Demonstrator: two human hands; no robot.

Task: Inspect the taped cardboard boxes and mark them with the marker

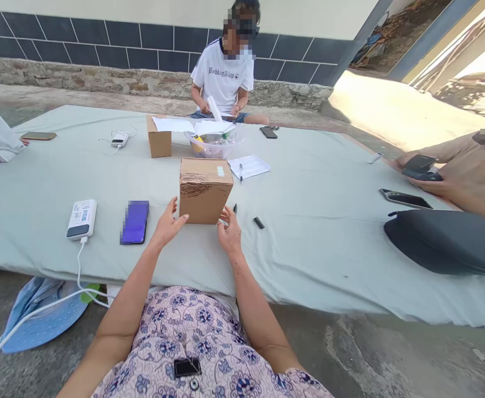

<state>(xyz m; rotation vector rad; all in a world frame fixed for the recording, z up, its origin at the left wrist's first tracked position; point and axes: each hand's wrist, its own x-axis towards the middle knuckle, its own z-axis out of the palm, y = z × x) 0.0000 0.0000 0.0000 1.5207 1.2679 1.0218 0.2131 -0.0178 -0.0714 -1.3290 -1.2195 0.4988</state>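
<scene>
A closed brown cardboard box (204, 189) stands on the pale green sheet (317, 221) right in front of me. My left hand (168, 223) is open at the box's lower left corner, fingers spread and thumb close to the cardboard. My right hand (229, 229) is open at the lower right corner, fingertips next to the box. Neither hand holds anything. A black pen (235, 209) and a black cap (259, 223) lie just right of the box.
A purple phone (135, 221) and a white power bank (82, 219) with a cable lie to the left. Beyond are a second box (158, 138), a clear bowl (214, 145) and papers (249, 166). One person sits opposite, another at right holds a phone; a dark bag (449, 242) lies there.
</scene>
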